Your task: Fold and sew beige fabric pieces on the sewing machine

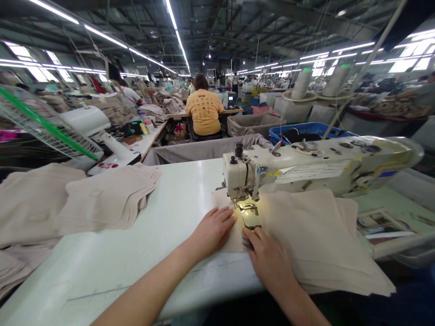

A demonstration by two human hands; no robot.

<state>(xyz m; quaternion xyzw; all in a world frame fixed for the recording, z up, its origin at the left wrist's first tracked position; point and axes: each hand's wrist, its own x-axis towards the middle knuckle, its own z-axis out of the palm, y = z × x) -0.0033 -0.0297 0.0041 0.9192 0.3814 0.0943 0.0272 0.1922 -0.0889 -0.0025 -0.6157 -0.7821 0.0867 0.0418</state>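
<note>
My left hand (214, 227) lies flat on a beige fabric piece (234, 243), fingers stretched out just left of the needle area. My right hand (268, 253) is closed at the front edge of a shiny metal plate (251, 217). Small dark metal blades, apparently thread snips (248, 244), show under its fingers; the rest of them is hidden in the hand. Above both hands stands the head of a white sewing machine (238, 174), its lamp lighting the cloth. To the right, a stack of beige fabric pieces (312, 235) reaches past the table's front edge.
More beige pieces (105, 199) are stacked at the table's left. Behind them stands a white fan (86, 121) with a green-striped guard. A grey cloth-lined bin (204, 149) and a blue basket (316, 129) sit beyond the table. A seated person (204, 111) faces away ahead.
</note>
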